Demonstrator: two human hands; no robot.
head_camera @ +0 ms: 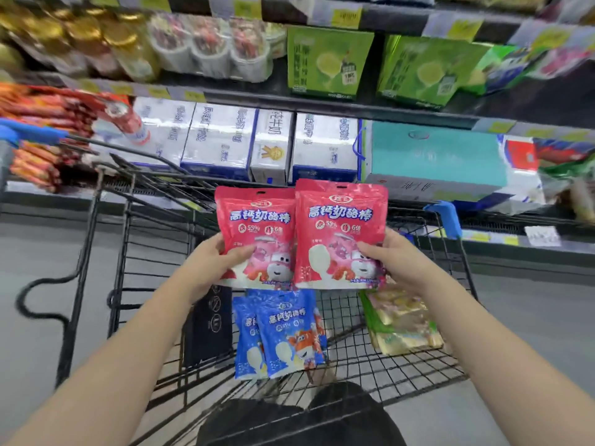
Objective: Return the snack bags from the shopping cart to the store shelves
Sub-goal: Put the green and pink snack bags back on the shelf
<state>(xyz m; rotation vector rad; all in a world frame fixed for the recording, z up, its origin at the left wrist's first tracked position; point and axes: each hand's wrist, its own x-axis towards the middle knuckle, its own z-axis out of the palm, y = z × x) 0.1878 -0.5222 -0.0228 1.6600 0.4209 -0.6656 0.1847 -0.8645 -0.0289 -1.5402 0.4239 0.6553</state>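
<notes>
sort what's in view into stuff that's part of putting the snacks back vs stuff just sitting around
For the job: left red bag in the left hand; right red bag in the right hand; blue bags and green packs in the shopping cart; shelf.
Just lying about: white milk cartons, green boxes, teal box.

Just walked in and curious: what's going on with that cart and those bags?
A person stands at a shopping cart facing the store shelves. Their left hand holds one red snack bag and their right hand holds a second red bag, side by side above the cart. Two blue bags and a green-and-yellow pack lie in the cart, not yet returned.
</notes>
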